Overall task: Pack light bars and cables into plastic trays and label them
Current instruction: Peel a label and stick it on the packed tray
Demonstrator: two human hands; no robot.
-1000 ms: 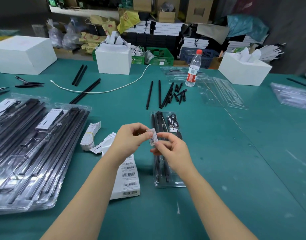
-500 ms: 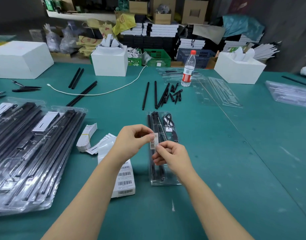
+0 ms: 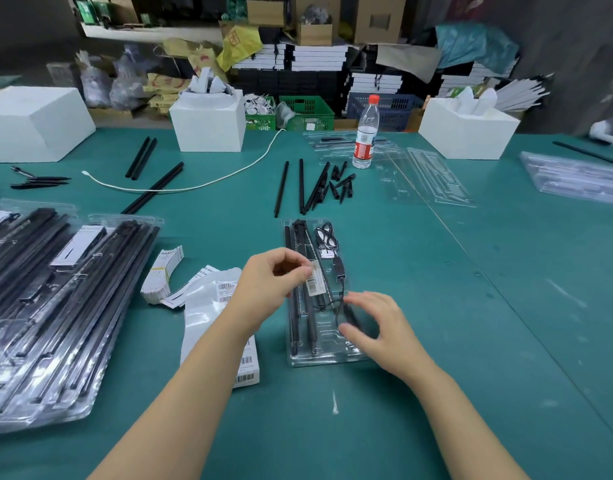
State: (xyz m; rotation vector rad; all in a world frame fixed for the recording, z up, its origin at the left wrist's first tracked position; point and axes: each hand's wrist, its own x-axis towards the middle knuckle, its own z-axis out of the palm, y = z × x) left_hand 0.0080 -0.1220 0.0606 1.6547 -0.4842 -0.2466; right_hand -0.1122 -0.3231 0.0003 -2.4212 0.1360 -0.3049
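a: where is the barcode label (image 3: pixel 314 280) held?

b: it is pinched between thumb and fingertips of the left hand (image 3: pixel 270 284), just above the middle of the clear plastic tray (image 3: pixel 324 355). the tray is laid lengthwise near the centre of the green tabletop (image 3: pixel 471 306), with black light bars (image 3: pixel 300 271) and a coiled cable (image 3: pixel 327 237) seated in it.

a: and the right hand (image 3: pixel 378 327)?

b: it is spread loosely, nothing gripped, over the tray's near right part; whether the plastic is touched cannot be told.

a: how should the sticking be done well?

b: the tray is best steadied by the right hand while the label is lowered flat onto a smooth patch, one edge first, then rubbed down so no crease is trapped. the label sheet (image 3: pixel 222 327) is kept beside the tray's left edge.
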